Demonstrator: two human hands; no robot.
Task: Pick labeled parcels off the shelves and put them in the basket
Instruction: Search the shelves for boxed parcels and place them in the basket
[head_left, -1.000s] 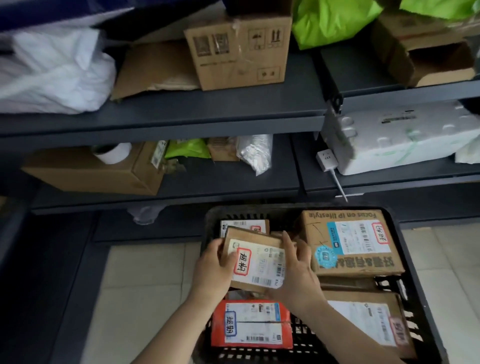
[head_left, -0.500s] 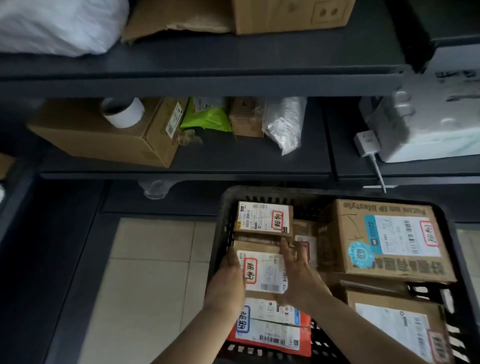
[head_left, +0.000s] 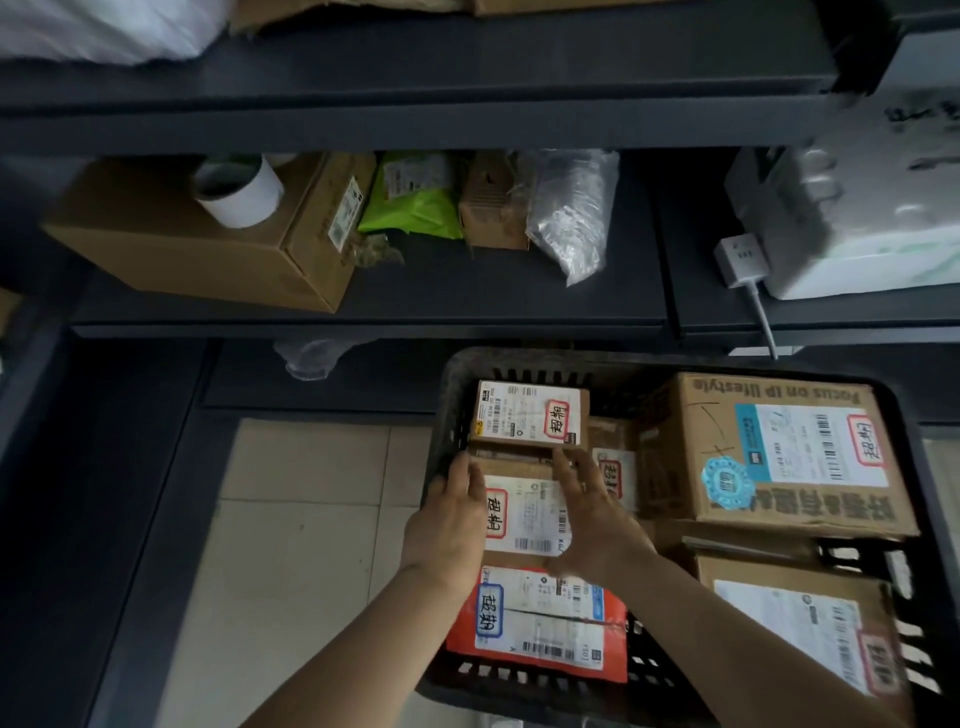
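Parcel (head_left: 522, 514) with the red-framed label sits in the black basket (head_left: 447, 415), left side; left hand (head_left: 447, 525) and right hand (head_left: 587, 514) grasp its edges with bent fingers; released unevenly, it may tip onto the red parcel (head_left: 540, 629).

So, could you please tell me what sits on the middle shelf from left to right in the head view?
Large cardboard box with a white tape roll on top → green mailer bag → small cardboard box → clear plastic bag → white power adapter → white foam box.
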